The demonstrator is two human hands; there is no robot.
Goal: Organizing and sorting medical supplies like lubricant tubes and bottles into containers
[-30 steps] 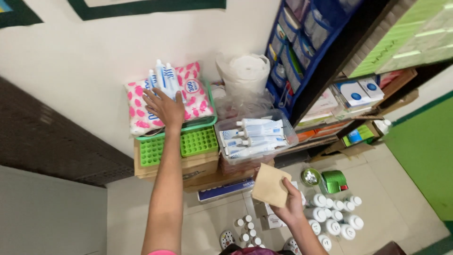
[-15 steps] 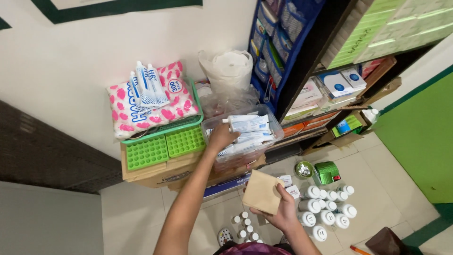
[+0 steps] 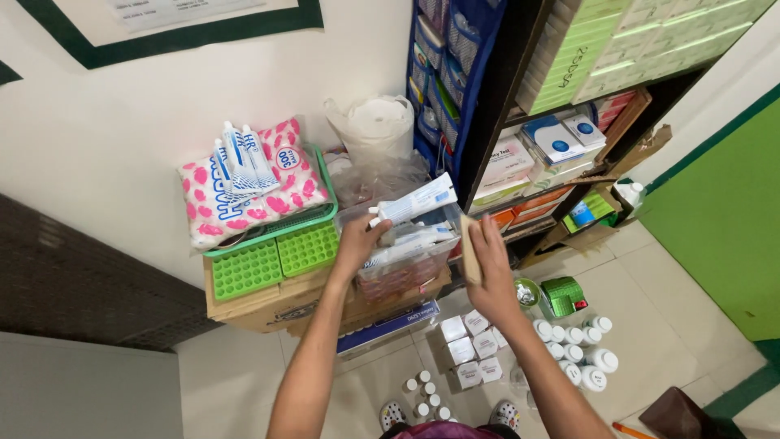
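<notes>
The scene is evenly and brightly lit from overhead; only soft, short shadows are cast. Mild glare is seen on the pale floor tiles [image 3: 650, 325] toward four o'clock. The dark wall panel [image 3: 81, 276] at nine o'clock is left dim. Wide-angle bending is noticed at the edges, and focus is kept sharp throughout.
</notes>
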